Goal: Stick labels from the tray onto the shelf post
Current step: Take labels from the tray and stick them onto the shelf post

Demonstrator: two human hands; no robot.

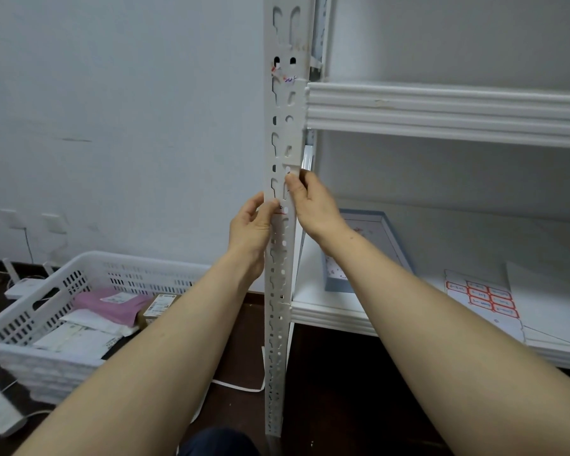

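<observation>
Two hands met on the post (282,133) at the centre of the frame. The left hand (249,227) pinched the post's left edge, its thumb on a red-edged label (279,210) on the front. The right hand (315,205) gripped the right edge just above, thumb pressed on the face. At lower right a sheet (481,299) of red-edged labels lay on the shelf (336,319), near a blue box (338,281). At lower left a white basket (139,262) held a pink pouch (112,306), white parcels (79,337) and a brown box (160,306).
</observation>
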